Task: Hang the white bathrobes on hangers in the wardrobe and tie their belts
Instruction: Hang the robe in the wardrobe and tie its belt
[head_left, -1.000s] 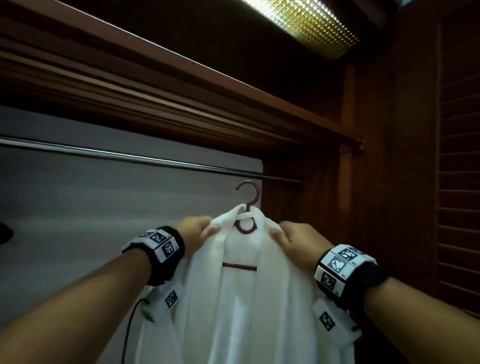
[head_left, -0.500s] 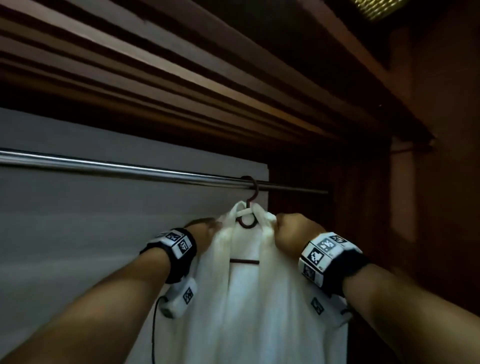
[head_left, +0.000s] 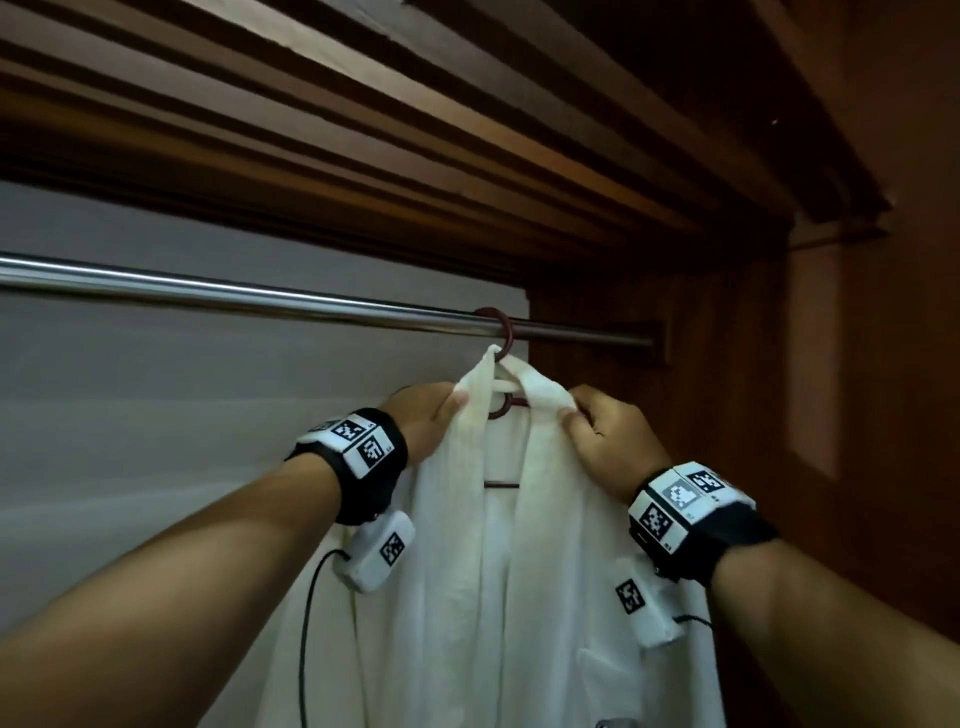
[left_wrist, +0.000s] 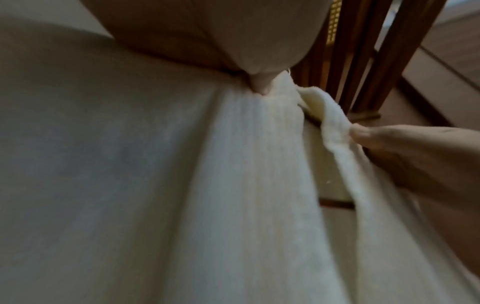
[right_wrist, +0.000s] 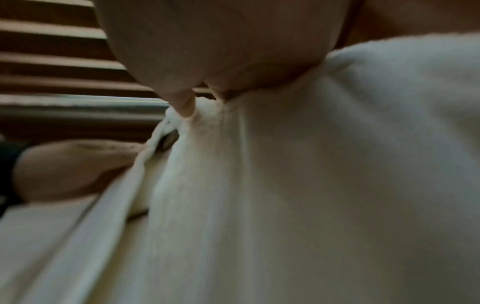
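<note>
Both grips are clamped on the white bathrobe (head_left: 550, 587): the left hand (head_left: 423, 422) pinches the left collar edge between thumb and curled fingers, and the right hand (head_left: 608, 441) pinches the right collar edge the same way, each just below the neck of the garment. In the left wrist view the thumb tip (left_wrist: 261, 87) presses into the ribbed cloth, with the right hand's fingers (left_wrist: 369, 136) gripping the facing lapel close by. The bathrobe sits on a dark red hanger (head_left: 501, 410), whose hook is over the metal rail (head_left: 260, 293) near the rail's right end, close to the wooden side wall of the wardrobe (head_left: 727, 415). The robe hangs open at the front, so the hanger's crossbar shows between the two lapels. A pocket is visible low on the robe's right side. Wooden slats (head_left: 415, 130) run overhead above the rail.
</note>
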